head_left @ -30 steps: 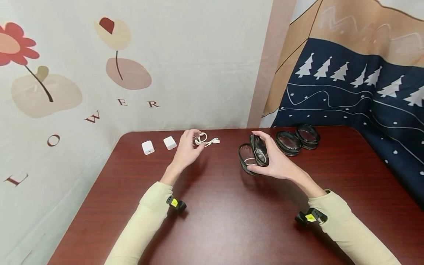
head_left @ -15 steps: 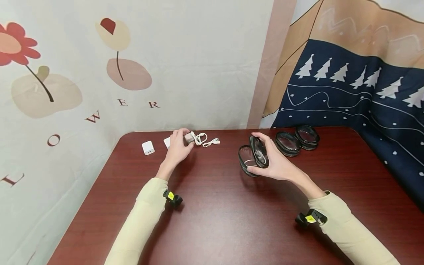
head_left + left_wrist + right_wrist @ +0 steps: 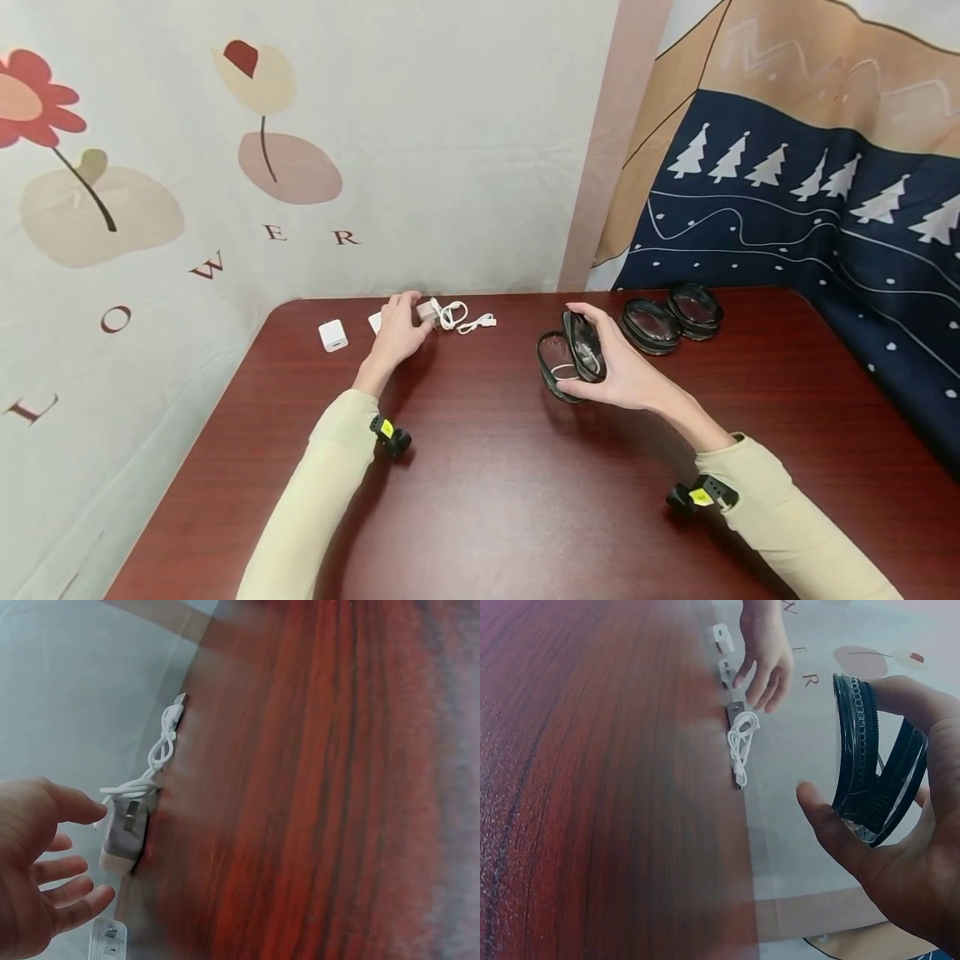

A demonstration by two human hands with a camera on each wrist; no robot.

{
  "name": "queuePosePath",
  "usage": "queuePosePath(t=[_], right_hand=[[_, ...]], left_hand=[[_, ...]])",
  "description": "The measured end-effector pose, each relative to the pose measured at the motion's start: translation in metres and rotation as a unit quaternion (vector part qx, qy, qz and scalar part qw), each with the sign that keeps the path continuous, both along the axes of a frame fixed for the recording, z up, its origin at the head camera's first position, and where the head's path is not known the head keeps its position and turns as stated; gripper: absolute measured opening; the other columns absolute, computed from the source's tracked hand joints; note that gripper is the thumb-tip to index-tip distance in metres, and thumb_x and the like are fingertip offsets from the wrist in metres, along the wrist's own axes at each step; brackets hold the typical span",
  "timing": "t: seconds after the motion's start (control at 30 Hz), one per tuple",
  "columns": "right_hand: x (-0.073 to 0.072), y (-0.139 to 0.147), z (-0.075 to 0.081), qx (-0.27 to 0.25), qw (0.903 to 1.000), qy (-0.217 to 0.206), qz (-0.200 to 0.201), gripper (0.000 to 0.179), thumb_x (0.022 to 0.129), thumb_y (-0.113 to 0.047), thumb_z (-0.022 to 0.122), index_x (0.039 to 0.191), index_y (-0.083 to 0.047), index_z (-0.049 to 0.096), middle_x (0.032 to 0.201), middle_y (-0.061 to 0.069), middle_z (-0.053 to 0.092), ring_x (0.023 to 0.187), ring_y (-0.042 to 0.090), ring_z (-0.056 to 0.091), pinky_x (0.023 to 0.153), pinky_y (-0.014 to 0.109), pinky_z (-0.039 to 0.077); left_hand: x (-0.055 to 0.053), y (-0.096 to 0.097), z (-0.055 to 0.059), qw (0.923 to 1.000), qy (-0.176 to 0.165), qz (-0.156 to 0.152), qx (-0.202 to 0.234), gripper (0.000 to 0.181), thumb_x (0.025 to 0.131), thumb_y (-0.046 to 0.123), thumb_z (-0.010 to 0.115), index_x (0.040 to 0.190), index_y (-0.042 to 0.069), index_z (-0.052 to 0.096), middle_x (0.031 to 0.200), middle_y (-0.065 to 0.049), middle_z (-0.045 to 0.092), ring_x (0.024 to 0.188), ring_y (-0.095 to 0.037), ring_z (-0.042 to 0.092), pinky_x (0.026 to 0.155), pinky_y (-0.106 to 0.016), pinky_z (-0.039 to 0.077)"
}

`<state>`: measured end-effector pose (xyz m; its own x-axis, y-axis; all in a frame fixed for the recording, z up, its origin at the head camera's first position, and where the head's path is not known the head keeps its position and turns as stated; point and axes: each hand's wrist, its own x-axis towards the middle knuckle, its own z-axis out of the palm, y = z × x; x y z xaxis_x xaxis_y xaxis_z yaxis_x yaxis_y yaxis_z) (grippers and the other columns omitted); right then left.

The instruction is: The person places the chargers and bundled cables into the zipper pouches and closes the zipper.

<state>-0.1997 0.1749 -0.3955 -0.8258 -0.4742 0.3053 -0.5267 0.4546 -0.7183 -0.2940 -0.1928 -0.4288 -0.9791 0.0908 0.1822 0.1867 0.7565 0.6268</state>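
In the head view my left hand (image 3: 401, 330) is over the back of the table, beside a grey-and-white charger plug (image 3: 428, 312). Its fingers are spread and relaxed in the left wrist view, the thumb very near the plug (image 3: 126, 829); contact is hard to tell. A coiled white charging cable (image 3: 452, 316) lies against the plug's right side. My right hand (image 3: 622, 367) holds a round, clear zip pouch (image 3: 557, 357) with black edging, its lid folded open between thumb and fingers. Something thin and white shows inside the pouch.
Two white charger plugs lie at the back left, one (image 3: 333, 335) in full view, the other (image 3: 374, 322) partly hidden by my left hand. Two more round black-edged pouches (image 3: 651, 326) lie closed at the back right. A printed cloth (image 3: 465, 150) hangs behind the table (image 3: 480, 467).
My left hand has moved left from the cable to beside the grey-and-white plug, which now shows. The right hand keeps holding the open pouch in nearly the same place.
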Motion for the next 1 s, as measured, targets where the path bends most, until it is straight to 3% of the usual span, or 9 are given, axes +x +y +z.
queuePosePath(t=[0.27, 0.53, 0.7, 1.0], right_hand=[[0.001, 0.001, 0.0, -0.002, 1.0, 0.002, -0.003, 0.102, 0.079, -0.027, 0.087, 0.157, -0.019, 0.022, 0.15, 0.008, 0.035, 0.136, 0.023, 0.037, 0.108, 0.054, 0.037], [0.002, 0.001, 0.0, -0.003, 1.0, 0.003, 0.001, 0.1, 0.08, -0.025, 0.086, 0.157, -0.017, 0.022, 0.15, 0.009, 0.035, 0.136, 0.022, 0.037, 0.108, 0.054, 0.037], [0.003, 0.0, 0.0, -0.002, 1.0, -0.002, 0.005, 0.1, 0.081, -0.026, 0.085, 0.157, -0.017, 0.021, 0.152, 0.008, 0.033, 0.138, 0.022, 0.035, 0.11, 0.054, 0.035], [0.003, 0.0, -0.002, -0.005, 0.9999, -0.009, 0.008, 0.099, 0.081, -0.026, 0.085, 0.157, -0.019, 0.021, 0.151, 0.007, 0.033, 0.136, 0.022, 0.036, 0.109, 0.054, 0.037]], left_hand=[[-0.01, 0.003, 0.0, 0.9986, -0.026, -0.002, -0.046, 0.057, 0.095, 0.017, 0.062, 0.143, -0.009, 0.045, 0.141, -0.032, 0.044, 0.133, -0.045, 0.04, 0.111, -0.052, 0.034], [-0.017, 0.001, -0.004, 0.9981, -0.037, -0.001, -0.049, 0.055, 0.096, 0.018, 0.061, 0.14, -0.012, 0.047, 0.138, -0.032, 0.044, 0.121, -0.042, 0.048, 0.103, -0.05, 0.04], [-0.018, 0.001, -0.004, 0.9978, -0.04, -0.002, -0.053, 0.049, 0.095, 0.02, 0.061, 0.13, -0.013, 0.054, 0.13, -0.032, 0.045, 0.109, -0.041, 0.05, 0.094, -0.05, 0.044], [-0.014, 0.0, -0.003, 0.998, -0.036, -0.001, -0.051, 0.038, 0.092, 0.02, 0.063, 0.109, -0.013, 0.06, 0.114, -0.03, 0.049, 0.108, -0.038, 0.045, 0.089, -0.048, 0.045]])
